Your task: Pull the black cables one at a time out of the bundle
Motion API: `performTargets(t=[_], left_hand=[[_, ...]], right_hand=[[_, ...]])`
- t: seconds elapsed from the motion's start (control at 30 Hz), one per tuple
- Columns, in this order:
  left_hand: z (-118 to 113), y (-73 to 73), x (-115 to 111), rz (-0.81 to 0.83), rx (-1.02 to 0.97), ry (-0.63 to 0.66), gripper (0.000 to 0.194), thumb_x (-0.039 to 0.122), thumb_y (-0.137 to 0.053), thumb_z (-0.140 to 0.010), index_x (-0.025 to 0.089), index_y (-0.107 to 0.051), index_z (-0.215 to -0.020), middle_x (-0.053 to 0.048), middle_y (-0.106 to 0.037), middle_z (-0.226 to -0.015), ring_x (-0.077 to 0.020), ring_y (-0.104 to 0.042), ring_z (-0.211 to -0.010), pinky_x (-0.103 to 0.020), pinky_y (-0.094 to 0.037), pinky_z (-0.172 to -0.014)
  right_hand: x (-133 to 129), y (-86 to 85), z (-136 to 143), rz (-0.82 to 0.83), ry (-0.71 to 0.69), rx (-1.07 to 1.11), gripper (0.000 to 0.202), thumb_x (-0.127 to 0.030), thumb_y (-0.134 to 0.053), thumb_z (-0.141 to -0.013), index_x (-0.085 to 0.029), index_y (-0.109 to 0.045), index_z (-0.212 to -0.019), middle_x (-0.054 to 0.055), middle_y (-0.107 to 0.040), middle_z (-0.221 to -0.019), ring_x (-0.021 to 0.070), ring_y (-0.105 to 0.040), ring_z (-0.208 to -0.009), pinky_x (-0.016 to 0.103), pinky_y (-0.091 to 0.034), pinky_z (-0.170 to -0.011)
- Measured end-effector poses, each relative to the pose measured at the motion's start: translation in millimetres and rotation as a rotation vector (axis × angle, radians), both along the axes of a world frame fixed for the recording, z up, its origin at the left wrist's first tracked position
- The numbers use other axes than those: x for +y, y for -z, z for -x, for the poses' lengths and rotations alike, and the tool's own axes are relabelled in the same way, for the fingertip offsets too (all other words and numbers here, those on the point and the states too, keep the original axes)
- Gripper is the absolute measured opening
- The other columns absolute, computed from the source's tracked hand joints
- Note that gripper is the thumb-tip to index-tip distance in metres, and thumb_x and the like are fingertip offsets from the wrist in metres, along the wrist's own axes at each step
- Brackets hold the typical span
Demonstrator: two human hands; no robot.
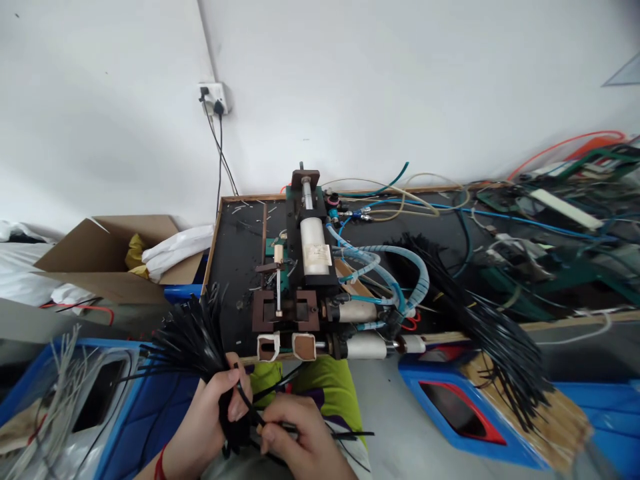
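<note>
My left hand (225, 400) is closed round a thick bundle of long black strips (195, 340), whose loose ends fan out up and to the left. With my right hand (300, 433) I pinch a few black strips (256, 415) that run across from the bundle. Their ends stick out to the right past my fingers. Just beyond my hands, at the bench's front edge, stands a pneumatic press (285, 310) with two padded blocks (304, 347) and white cylinders (314, 247). Whether the pinched strips are separate from the bundle, I cannot tell.
Another bundle of black strips (500, 340) hangs over the bench edge at right. Blue air hoses (395, 267) loop beside the press. Blue bins (135, 407) stand below, one holding pale strips (60, 400). A cardboard box (95, 250) sits at left. Cables and a green machine (535, 287) lie further right.
</note>
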State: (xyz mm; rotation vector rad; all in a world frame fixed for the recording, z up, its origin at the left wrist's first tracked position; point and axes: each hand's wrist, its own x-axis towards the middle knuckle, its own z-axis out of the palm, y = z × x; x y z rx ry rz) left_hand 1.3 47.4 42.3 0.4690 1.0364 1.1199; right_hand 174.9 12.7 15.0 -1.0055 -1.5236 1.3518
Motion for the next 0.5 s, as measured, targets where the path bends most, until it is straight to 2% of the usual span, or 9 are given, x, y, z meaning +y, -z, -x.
performTargets(t=[0.03,0.1,0.2,0.33,0.4,0.5], left_hand=[[2,1.9,-1,-0.004,-0.031,0.018,0.042,0.043,-0.078,-0.076,0.021,-0.047,-0.058,0.006,-0.04,-0.04,-0.0087,-0.031,-0.041,-0.024,-0.028,-0.045],[3,4.7,-2,-0.012,-0.073,0.008,0.041,0.042,-0.079,-0.077,0.021,-0.049,-0.06,0.007,-0.038,-0.04,-0.0087,-0.03,-0.041,-0.023,-0.027,-0.045],[-1,5.0,-3,-0.061,-0.068,-0.048,0.034,0.042,-0.081,-0.081,0.02,-0.056,-0.071,0.009,-0.038,-0.041,-0.0082,-0.03,-0.04,-0.022,-0.027,-0.045],[-7,1.8,-2,-0.175,-0.071,-0.027,0.027,0.042,-0.078,-0.087,0.019,-0.064,-0.09,0.009,-0.041,-0.045,-0.0084,-0.032,-0.041,-0.023,-0.029,-0.046],[-7,1.2,-3,-0.187,-0.095,-0.013,0.023,0.039,-0.077,-0.088,0.02,-0.065,-0.09,0.009,-0.04,-0.046,-0.0081,-0.031,-0.041,-0.023,-0.027,-0.046],[-7,1.3,-4,-0.177,-0.116,0.004,0.02,0.037,-0.076,-0.09,0.02,-0.065,-0.087,0.009,-0.041,-0.046,-0.008,-0.031,-0.042,-0.024,-0.028,-0.047]], right_hand=[[-1,1.7,1,0.025,-0.009,0.04,0.031,-0.047,-0.062,-0.098,-0.023,-0.074,-0.081,0.003,-0.075,-0.078,0.0192,-0.066,-0.08,0.03,-0.046,-0.08],[-2,9.1,4,0.173,-0.052,0.217,0.032,-0.051,-0.064,-0.096,-0.022,-0.073,-0.086,0.002,-0.072,-0.071,0.0171,-0.063,-0.069,0.028,-0.045,-0.069],[-1,21.4,13,0.44,-0.097,0.623,0.037,-0.055,-0.071,-0.09,-0.02,-0.067,-0.081,-0.006,-0.056,-0.049,0.0095,-0.041,-0.04,0.024,-0.032,-0.049],[6,25.8,21,0.596,0.046,1.051,0.031,-0.043,-0.075,-0.089,-0.022,-0.06,-0.07,-0.013,-0.033,-0.033,0.0078,-0.019,-0.032,0.025,-0.027,-0.045],[10,25.1,22,0.649,0.089,1.143,0.029,-0.038,-0.074,-0.089,-0.022,-0.061,-0.069,-0.015,-0.025,-0.032,0.0084,-0.013,-0.032,0.024,-0.026,-0.043],[13,25.9,22,0.705,0.091,1.216,0.029,-0.038,-0.074,-0.089,-0.02,-0.062,-0.069,-0.015,-0.021,-0.033,0.0087,-0.009,-0.034,0.023,-0.025,-0.041]])
